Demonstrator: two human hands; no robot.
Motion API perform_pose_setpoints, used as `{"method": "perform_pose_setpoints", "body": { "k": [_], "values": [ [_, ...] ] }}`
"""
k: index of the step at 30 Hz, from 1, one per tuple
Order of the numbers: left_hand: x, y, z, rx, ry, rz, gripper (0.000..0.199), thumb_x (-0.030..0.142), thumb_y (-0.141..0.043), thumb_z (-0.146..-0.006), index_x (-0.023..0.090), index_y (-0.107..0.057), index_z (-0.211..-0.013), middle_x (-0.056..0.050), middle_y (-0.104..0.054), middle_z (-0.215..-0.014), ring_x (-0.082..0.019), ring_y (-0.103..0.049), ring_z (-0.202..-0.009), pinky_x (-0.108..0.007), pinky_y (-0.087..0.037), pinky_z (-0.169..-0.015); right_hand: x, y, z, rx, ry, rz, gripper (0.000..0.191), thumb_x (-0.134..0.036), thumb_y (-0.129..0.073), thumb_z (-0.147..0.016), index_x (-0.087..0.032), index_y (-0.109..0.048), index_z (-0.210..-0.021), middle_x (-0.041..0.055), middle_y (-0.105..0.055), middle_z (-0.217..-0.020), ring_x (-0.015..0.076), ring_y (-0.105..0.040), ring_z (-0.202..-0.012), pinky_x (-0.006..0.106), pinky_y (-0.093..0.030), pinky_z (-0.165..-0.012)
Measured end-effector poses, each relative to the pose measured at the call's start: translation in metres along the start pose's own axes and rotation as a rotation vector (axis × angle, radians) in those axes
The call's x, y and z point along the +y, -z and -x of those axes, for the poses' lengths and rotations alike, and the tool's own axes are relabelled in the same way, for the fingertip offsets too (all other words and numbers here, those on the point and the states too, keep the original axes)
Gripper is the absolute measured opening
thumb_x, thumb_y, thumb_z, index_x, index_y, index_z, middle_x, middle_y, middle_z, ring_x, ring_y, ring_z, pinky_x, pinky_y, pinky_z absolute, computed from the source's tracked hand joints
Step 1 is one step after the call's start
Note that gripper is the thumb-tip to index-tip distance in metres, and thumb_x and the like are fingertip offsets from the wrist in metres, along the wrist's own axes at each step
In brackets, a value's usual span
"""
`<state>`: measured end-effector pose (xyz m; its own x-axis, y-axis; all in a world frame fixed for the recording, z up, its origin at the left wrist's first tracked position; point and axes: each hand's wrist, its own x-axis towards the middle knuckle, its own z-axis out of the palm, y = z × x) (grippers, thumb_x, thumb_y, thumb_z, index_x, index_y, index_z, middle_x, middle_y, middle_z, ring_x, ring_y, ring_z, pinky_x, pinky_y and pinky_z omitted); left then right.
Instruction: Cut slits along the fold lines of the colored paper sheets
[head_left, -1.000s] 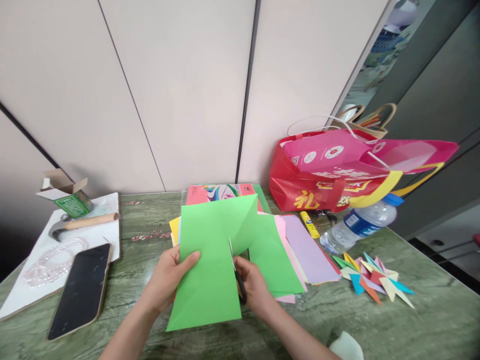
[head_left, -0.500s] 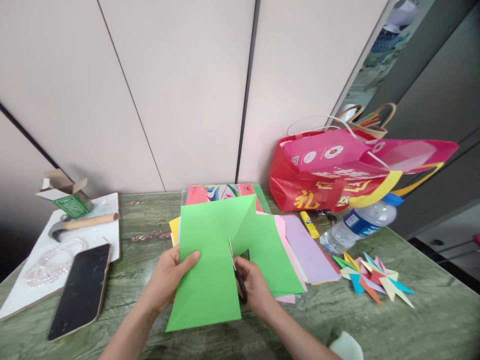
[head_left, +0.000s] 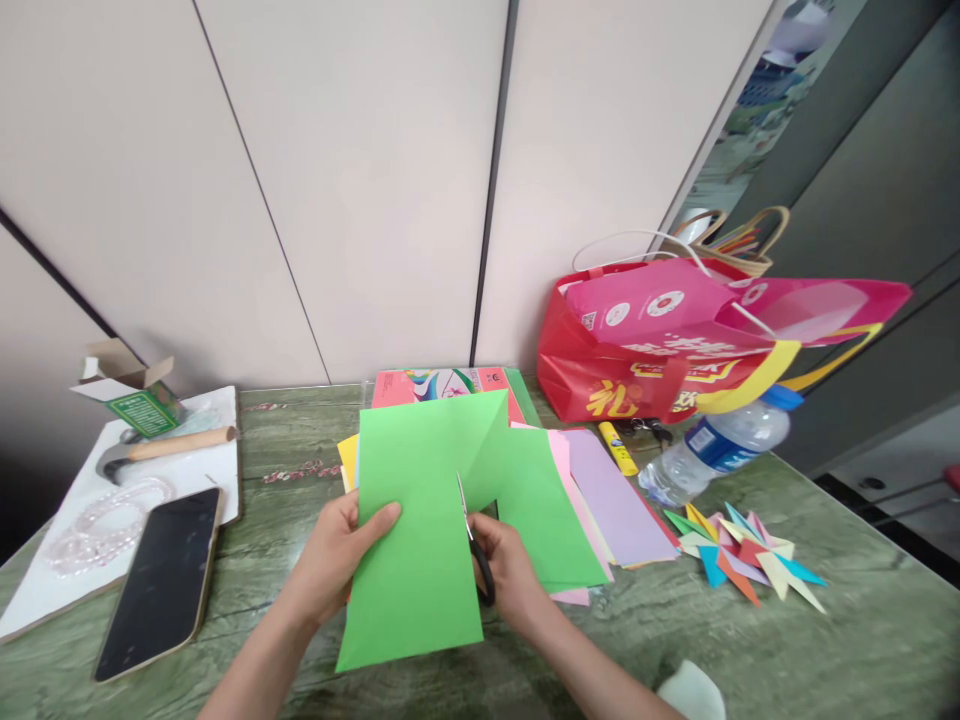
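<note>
Marbled table (head_left: 277,440), green paper (head_left: 416,460) held over it.
Left fingers (head_left: 385,518) pinch the paper's left edge; right fingers (head_left: 486,530) grip scissors (head_left: 482,570), blades pointing forward along the cut.

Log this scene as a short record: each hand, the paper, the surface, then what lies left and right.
Left hand: grips the green sheet by its left edge, thumb on top
Right hand: holds black-handled scissors, blades at the green sheet
Under the sheet: coloured papers, including pink and purple
Surface: green, marbled-looking tabletop
Left side: phone, hammer, clear beads, open box
Right side: red bag, yellow tube, tilted bottle, folded paper shapes
</note>
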<state>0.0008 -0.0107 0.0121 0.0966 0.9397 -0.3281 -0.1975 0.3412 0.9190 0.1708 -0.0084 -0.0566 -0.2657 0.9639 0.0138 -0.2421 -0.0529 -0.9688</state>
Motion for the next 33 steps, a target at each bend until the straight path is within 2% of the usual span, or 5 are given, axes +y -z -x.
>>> {"method": "perform_pose_setpoints", "body": {
  "k": [4, 12, 16, 20, 33],
  "values": [
    [0.003, 0.0, 0.001, -0.023, -0.041, 0.018, 0.031, 0.03, -0.072, -0.066, 0.016, -0.065, -0.093, -0.007, -0.075, -0.08, -0.022, -0.069, -0.066, -0.031, -0.055, -0.06, 0.003, -0.001, 0.0, 0.011, 0.007, -0.039, 0.018, -0.034, -0.069, -0.064, -0.02, -0.058, -0.064, -0.0042, -0.056, -0.048, 0.0136, -0.053, -0.046, 0.023, -0.043, -0.044],
    [0.001, -0.001, -0.001, 0.136, -0.007, 0.004, 0.028, 0.035, -0.075, -0.059, 0.015, -0.065, -0.077, -0.003, -0.073, -0.062, -0.02, -0.066, -0.052, -0.031, -0.054, -0.051, 0.007, -0.003, 0.003, -0.039, 0.017, -0.06, 0.018, -0.028, -0.073, -0.061, -0.019, -0.059, -0.068, -0.0056, -0.056, -0.05, 0.0114, -0.05, -0.047, 0.023, -0.043, -0.048],
    [-0.001, 0.001, 0.0, 0.11, 0.013, -0.033, 0.026, 0.034, -0.076, -0.058, 0.015, -0.066, -0.073, -0.003, -0.073, -0.06, -0.02, -0.066, -0.052, -0.031, -0.054, -0.052, -0.001, -0.003, 0.004, -0.105, 0.091, -0.068, 0.02, -0.024, -0.072, -0.064, -0.019, -0.062, -0.081, -0.0008, -0.065, -0.069, 0.0149, -0.057, -0.062, 0.024, -0.046, -0.058],
    [-0.002, 0.002, 0.0, 0.077, 0.018, -0.078, 0.024, 0.035, -0.074, -0.061, 0.016, -0.067, -0.073, -0.004, -0.073, -0.063, -0.018, -0.065, -0.053, -0.029, -0.053, -0.052, -0.002, -0.002, 0.005, -0.029, 0.155, 0.025, 0.03, -0.017, -0.073, -0.063, -0.019, -0.062, -0.091, 0.0009, -0.065, -0.081, 0.0159, -0.058, -0.07, 0.025, -0.045, -0.065],
    [-0.002, 0.003, -0.003, 0.077, 0.004, -0.106, 0.023, 0.035, -0.073, -0.063, 0.015, -0.066, -0.073, -0.003, -0.072, -0.063, -0.017, -0.063, -0.054, -0.028, -0.053, -0.053, 0.0, -0.003, 0.004, -0.097, 0.11, -0.07, 0.026, -0.024, -0.074, -0.065, -0.019, -0.062, -0.087, 0.0025, -0.067, -0.082, 0.0182, -0.06, -0.078, 0.025, -0.046, -0.064]
  ]
}}
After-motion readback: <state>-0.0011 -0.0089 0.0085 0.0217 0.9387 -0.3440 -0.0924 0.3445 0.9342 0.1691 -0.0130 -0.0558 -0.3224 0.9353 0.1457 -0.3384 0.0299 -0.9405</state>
